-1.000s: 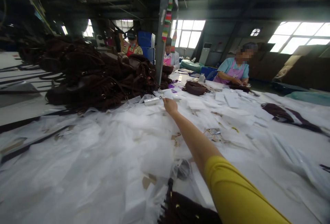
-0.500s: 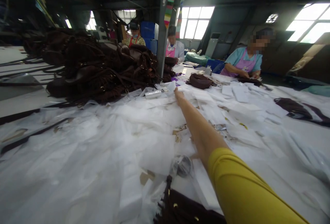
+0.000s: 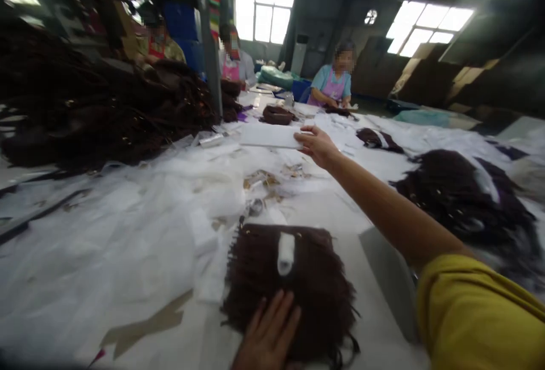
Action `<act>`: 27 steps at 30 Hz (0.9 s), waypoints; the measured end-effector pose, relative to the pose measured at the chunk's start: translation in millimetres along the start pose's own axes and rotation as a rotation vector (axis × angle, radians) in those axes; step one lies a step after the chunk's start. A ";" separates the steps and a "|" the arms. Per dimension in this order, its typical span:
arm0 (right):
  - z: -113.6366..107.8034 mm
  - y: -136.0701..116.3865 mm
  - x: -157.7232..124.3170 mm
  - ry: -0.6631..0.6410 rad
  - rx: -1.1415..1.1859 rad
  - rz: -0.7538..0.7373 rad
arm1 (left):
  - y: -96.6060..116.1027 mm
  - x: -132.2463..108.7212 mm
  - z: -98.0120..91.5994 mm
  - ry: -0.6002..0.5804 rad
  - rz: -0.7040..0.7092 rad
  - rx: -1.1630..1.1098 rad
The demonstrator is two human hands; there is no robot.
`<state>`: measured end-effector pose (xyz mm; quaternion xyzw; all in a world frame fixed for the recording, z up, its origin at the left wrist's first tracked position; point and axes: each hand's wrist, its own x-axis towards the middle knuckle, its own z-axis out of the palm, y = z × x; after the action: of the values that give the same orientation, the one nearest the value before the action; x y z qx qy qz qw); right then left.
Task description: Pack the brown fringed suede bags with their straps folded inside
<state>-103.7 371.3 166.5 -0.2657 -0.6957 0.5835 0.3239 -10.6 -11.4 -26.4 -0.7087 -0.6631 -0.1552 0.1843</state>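
My left hand (image 3: pixel 271 333) lies flat with its fingers stretched on a dark brown fringed bag (image 3: pixel 326 285) at the near middle of the table. A small white wrapped piece (image 3: pixel 286 252) sits on the bag's upper part, just beyond my fingertips. Stretched far out over the table, my right hand (image 3: pixel 318 146) grips the right end of a flat white sheet (image 3: pixel 269 136) between thumb and fingers. Whether the sheet is paper or foam I cannot tell. Below it lie crumpled brown and clear scraps (image 3: pixel 261 180).
Thin white wrapping sheets (image 3: pixel 128 256) cover the left side. A big heap of brown bags (image 3: pixel 128 109) rises at the left beside a grey post (image 3: pixel 213 46). More fringed bags (image 3: pixel 455 188) lie at the right. A co-worker (image 3: pixel 332 83) handles a brown bag across the table.
The view has swung right and down, showing my left hand and more of the fringed bag. My right hand now visibly holds a white sheet, and its arm has come further right.
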 end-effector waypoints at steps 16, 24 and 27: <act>-108.7 87.8 -378.5 0.042 -0.785 -0.054 | -7.7 -3.1 -60.9 -0.258 0.006 -0.237; -83.4 110.0 -387.1 -0.130 -0.896 -0.320 | -1.9 12.1 -64.2 -0.210 0.001 -0.194; -92.4 106.0 -379.7 -0.117 -0.797 -0.354 | -13.9 11.0 -57.9 -0.209 0.024 -0.219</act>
<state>212.1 165.5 18.9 -0.2131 -0.9183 0.2191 0.2515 -22.3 -28.1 30.6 -0.7449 -0.6491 -0.1497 0.0375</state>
